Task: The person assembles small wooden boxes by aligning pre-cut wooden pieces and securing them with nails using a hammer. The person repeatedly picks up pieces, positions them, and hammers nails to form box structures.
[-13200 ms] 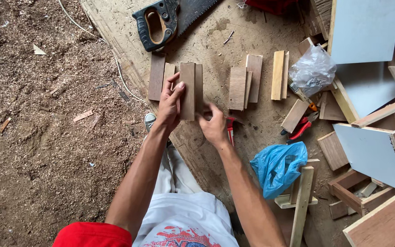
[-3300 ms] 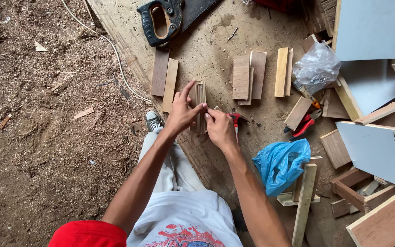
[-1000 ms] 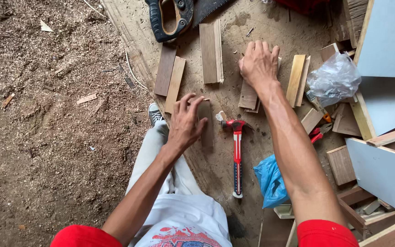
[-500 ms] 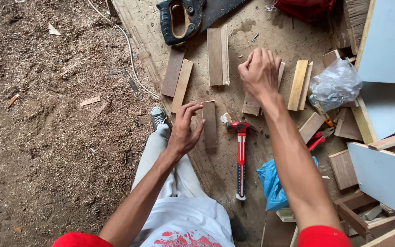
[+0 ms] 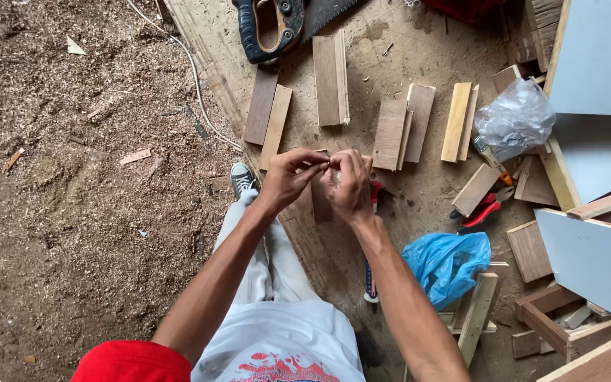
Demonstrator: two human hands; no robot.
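Observation:
My left hand point(image 5: 288, 177) and my right hand point(image 5: 351, 185) meet fingertip to fingertip, pinching something too small to make out. Just under them a short dark wooden piece point(image 5: 319, 206) lies on the plywood board point(image 5: 404, 42). A hammer with a red head and a blue-and-white handle point(image 5: 370, 279) lies on the board, partly under my right wrist. Beyond my hands lie pairs of short wooden slats point(image 5: 330, 78), point(image 5: 270, 113), point(image 5: 401, 127), point(image 5: 457, 120).
A handsaw point(image 5: 277, 21) lies at the far edge. Red-handled pliers point(image 5: 482, 212), a clear plastic bag point(image 5: 514, 117) and a blue bag point(image 5: 447, 258) lie to the right, beside pale blue panels point(image 5: 599, 56) and wooden offcuts. Sawdust-covered ground point(image 5: 72, 212) and a white cord point(image 5: 192, 71) are at left.
My right hand has come back from the far slats and joined my left hand above the dark wooden piece. The left hand has lifted off that piece.

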